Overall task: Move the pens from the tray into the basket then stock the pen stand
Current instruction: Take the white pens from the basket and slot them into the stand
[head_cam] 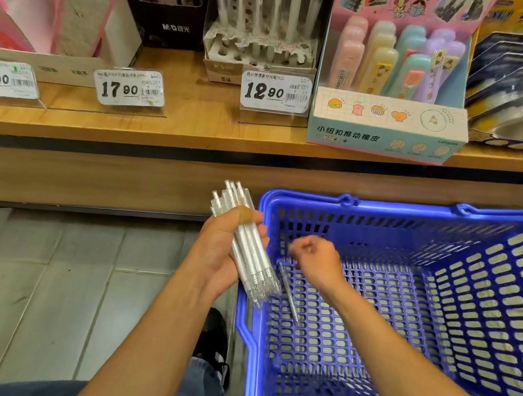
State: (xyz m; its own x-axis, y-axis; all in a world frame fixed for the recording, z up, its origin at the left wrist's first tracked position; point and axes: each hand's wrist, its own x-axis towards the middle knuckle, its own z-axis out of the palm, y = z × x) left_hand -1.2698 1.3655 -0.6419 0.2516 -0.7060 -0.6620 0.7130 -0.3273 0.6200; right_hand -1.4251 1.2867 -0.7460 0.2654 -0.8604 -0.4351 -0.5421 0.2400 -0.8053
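My left hand (224, 252) grips a bundle of several white pens (247, 245), held slanted just outside the left rim of the blue basket (385, 210). Inside the basket's near-left corner, my right hand (314, 254) hovers with its fingers curled in. A single pen (289, 293) lies slanted on the basket floor just below those fingers, and it looks apart from them. The white pen stand (259, 53) sits on the wooden shelf above, with several white pens upright in its holes and some holes bare.
The wooden shelf (195, 132) carries price tags, a black M&G box (167, 19) to the stand's left and a pastel eraser display box (387, 128) to its right. The basket stands on a tiled floor (44, 269). My knee and shoe show below.
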